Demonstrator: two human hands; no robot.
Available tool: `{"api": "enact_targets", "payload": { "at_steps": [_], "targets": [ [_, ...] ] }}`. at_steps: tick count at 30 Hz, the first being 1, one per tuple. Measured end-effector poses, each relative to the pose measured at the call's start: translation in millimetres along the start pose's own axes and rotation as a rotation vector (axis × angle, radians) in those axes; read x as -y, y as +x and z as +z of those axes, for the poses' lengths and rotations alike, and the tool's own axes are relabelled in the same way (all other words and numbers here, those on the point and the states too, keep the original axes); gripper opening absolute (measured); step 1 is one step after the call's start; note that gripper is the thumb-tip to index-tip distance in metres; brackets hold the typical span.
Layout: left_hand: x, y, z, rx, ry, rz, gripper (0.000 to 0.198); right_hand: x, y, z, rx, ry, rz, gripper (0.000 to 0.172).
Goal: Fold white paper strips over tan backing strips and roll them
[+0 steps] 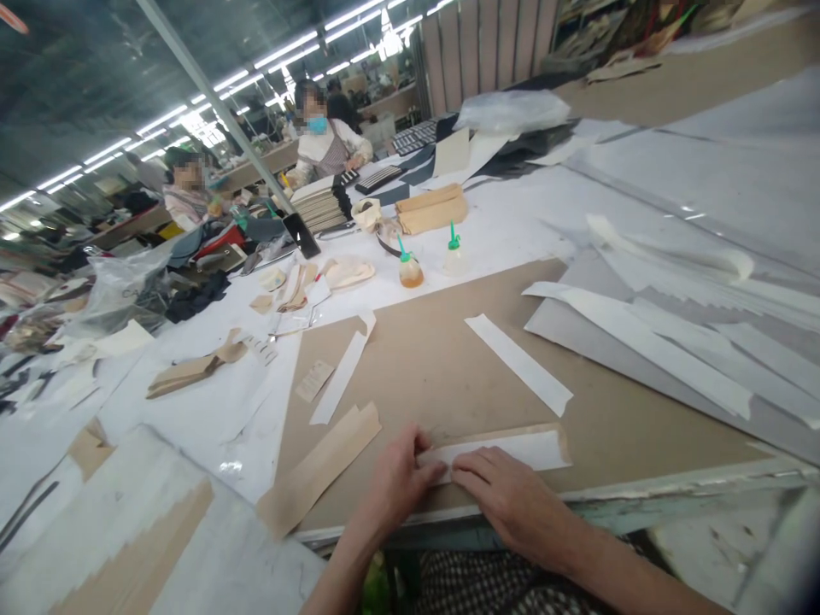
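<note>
My left hand [397,478] and my right hand [506,491] both press on the near end of a white strip [512,448] backed by a tan strip, lying on a brown board [442,367] at the table's front edge. The left fingers curl in a pinch on the strip's left end. The right fingers lie flat on it, close together. Another white strip [518,363] lies diagonally on the board above the hands. A third white strip [342,376] lies to the upper left. A tan strip [320,465] rests left of my left hand.
Two glue bottles with green nozzles [408,266] [454,254] stand beyond the board. Long white strips on grey sheets [672,342] lie at the right. Tan pieces [192,369], a plastic bag [121,290] and stacked material [320,205] fill the left. Two people sit at the far end.
</note>
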State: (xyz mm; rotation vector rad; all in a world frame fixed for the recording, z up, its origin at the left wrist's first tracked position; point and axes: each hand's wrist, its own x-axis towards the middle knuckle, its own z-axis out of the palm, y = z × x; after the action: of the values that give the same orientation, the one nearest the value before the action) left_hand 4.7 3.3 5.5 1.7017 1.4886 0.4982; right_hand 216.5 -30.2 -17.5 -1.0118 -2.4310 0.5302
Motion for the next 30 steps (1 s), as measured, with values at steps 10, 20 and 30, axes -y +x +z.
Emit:
{"api": "enact_targets", "payload": {
  "at_steps": [10,20,30],
  "targets": [
    [21,-34,-14.1,-0.001,-0.245,0.022,0.048,-8,5,1,0.016,0.123,-0.01,0.035],
    [45,-32,17.8,-0.375,0.069,0.074,0.059,-17,23,3,0.128,0.117,-0.168,0.053],
    [34,-45,25.6,-0.43,0.198,0.171,0.006,-18,26,0,0.148,0.078,-0.2,0.05]
  ]
}}
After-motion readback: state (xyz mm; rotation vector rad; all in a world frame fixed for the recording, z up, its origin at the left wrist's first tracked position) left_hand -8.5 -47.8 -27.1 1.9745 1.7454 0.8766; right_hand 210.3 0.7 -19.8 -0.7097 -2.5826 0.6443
